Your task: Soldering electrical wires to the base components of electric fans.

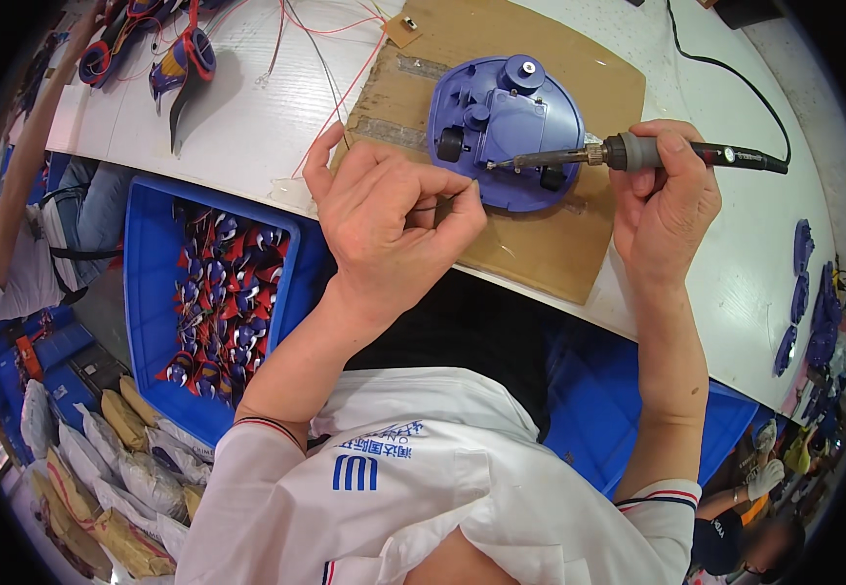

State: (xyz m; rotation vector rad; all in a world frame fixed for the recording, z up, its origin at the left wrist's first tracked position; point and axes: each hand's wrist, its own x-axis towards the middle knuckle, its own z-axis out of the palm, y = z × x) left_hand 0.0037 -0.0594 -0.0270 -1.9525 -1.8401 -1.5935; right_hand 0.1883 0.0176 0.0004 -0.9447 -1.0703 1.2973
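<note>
My right hand [667, 200] is wrapped round the grey and black grip of a soldering iron [628, 153]. The iron's metal tip reaches left over a purple plastic toy base [515, 127] and meets its lower middle, near a small black wheel. Just below that spot, my left hand [384, 210] pinches thumb and forefinger together at the base's lower left edge. Whatever sits in the pinch is too small to make out. The base lies on a brown cardboard sheet [530, 258], its round knob toward the far side.
Thin red and dark wires [345, 93] and a small switch board [403, 29] lie at the far left, near purple and red toy parts [184, 63]. A blue crate [140, 292] full of parts stands below the table's left edge. The iron's black cord [735, 73] curves away at far right.
</note>
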